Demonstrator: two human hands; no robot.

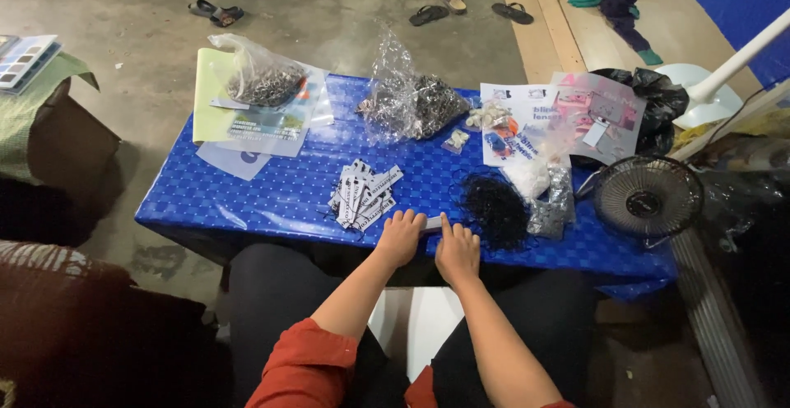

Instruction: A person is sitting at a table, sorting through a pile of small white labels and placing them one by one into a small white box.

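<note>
Both hands, left hand point(401, 236) and right hand point(457, 249), pinch one small white label point(433, 224) at the blue desk's point(271, 194) near edge, beside the label pile point(364, 194); steady, even pressure seems wise.

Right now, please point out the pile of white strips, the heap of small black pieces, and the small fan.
pile of white strips point(364, 197), head view, middle of pile
heap of small black pieces point(495, 208), head view, centre of heap
small fan point(648, 197), head view, front grille
</note>
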